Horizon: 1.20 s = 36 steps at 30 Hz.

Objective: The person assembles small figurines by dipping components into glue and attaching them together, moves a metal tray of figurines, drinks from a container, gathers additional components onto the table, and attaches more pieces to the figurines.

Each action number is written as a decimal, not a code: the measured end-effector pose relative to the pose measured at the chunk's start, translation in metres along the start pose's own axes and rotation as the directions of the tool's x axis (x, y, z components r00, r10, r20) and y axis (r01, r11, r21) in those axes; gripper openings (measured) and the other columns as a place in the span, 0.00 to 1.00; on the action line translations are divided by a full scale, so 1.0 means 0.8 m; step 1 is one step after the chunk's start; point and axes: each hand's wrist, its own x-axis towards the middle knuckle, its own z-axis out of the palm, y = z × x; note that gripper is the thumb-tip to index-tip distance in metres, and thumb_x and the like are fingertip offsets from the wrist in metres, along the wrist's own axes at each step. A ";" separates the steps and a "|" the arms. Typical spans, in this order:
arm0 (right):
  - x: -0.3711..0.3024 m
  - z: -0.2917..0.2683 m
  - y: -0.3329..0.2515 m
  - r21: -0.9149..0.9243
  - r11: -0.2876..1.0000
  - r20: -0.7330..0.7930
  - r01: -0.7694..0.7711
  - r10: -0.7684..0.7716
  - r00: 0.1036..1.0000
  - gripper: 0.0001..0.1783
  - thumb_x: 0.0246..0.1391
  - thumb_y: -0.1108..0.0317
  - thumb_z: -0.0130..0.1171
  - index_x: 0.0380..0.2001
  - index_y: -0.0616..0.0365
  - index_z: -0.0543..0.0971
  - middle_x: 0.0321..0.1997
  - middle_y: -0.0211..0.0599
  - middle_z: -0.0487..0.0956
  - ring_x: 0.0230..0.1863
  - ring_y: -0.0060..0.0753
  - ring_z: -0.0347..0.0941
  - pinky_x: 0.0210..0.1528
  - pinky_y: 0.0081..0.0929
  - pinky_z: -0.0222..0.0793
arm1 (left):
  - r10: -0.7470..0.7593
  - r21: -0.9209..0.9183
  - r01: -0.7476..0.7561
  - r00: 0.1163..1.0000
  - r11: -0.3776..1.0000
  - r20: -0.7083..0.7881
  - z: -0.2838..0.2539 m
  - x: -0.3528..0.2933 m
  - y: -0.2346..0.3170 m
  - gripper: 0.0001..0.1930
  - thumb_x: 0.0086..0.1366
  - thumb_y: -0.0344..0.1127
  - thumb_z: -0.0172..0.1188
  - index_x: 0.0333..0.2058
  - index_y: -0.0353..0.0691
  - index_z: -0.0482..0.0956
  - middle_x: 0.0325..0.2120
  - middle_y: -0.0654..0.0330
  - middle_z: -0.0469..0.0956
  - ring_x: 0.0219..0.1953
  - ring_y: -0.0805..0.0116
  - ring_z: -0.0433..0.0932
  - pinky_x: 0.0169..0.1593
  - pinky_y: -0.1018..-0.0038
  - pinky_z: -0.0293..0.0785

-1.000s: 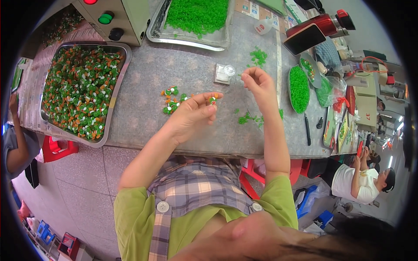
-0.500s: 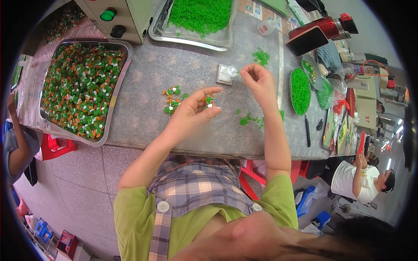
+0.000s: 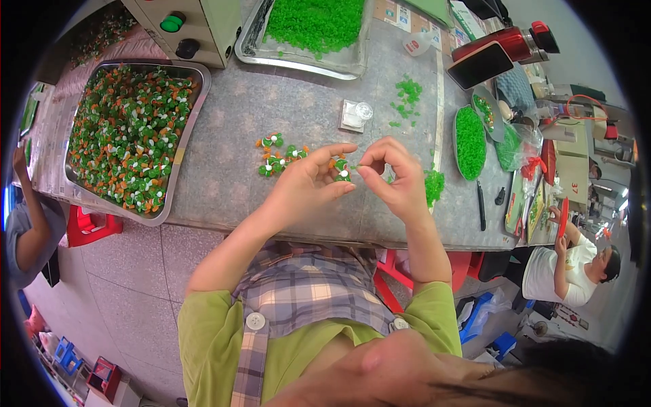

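Note:
My left hand [image 3: 298,184] is closed around a small green, white and orange plastic piece [image 3: 342,174], held between thumb and fingers. Close by, my right hand [image 3: 403,179] pinches a tiny green bit [image 3: 354,167] against or just beside that piece; whether they touch I cannot tell. Several similar assembled pieces [image 3: 272,165] lie on the table to the left of my left hand. Beyond the hands sits a small square pad [image 3: 350,122] with a clear round cup [image 3: 364,110] on it. Loose green bits [image 3: 435,186] are scattered next to my right hand, others farther back.
A metal tray [image 3: 185,136] heaped with multicoloured pieces stands at left, near a machine box [image 3: 203,41]. Another tray [image 3: 298,66] of green bits is at the back. At right are a green-filled oval dish [image 3: 470,144], a phone [image 3: 480,66], a red flask [image 3: 502,42] and a pen [image 3: 481,207].
My right hand has come from beside the clear cup down and left to the piece in my left hand. My left hand has shifted slightly right.

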 end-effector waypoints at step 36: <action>-0.019 0.023 0.009 0.239 0.934 -0.074 -0.267 0.292 0.954 0.04 0.40 0.75 0.57 0.21 0.61 0.71 0.21 0.26 0.69 0.23 0.15 0.61 0.26 0.14 0.59 | 0.281 0.592 -0.177 0.956 0.786 -0.088 0.016 -0.002 0.002 0.26 0.48 0.28 0.59 0.49 0.42 0.66 0.20 0.64 0.67 0.19 0.77 0.65 0.23 0.81 0.63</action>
